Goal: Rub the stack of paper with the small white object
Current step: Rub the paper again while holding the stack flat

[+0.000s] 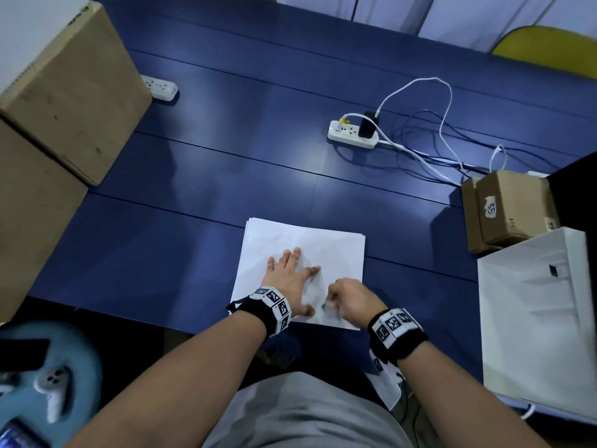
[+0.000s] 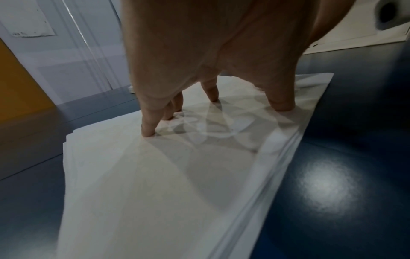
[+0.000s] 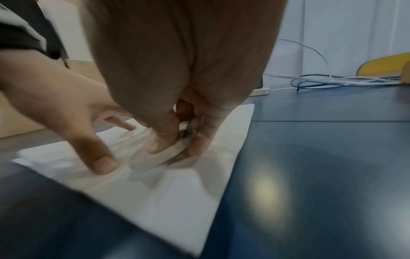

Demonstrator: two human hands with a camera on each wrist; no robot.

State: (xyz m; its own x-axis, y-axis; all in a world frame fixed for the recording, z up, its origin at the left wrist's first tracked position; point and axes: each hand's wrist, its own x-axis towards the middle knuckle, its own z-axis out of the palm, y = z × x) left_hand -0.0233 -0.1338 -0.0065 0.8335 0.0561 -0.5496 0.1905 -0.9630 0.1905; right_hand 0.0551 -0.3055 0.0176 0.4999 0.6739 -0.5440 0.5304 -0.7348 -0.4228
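A stack of white paper [image 1: 326, 250] lies on the blue table near its front edge. My left hand [image 1: 292, 276] presses flat on the stack with spread straight fingers [image 2: 148, 129]. My right hand [image 1: 347, 297] sits just right of it, over the near right part of the paper [image 3: 168, 196]. Its thumb and fingers pinch a small white object [image 3: 155, 157], which touches the top sheet. In the head view that object is almost hidden under the hand. The left thumb [image 3: 102, 163] rests on the paper right beside the object.
A white power strip [image 1: 352, 132] with cables lies beyond the paper. Large cardboard boxes [image 1: 64, 92] stand at the left, small cardboard boxes [image 1: 507, 208] and a white box [image 1: 533, 318] at the right. Another power strip [image 1: 160, 87] is at the far left.
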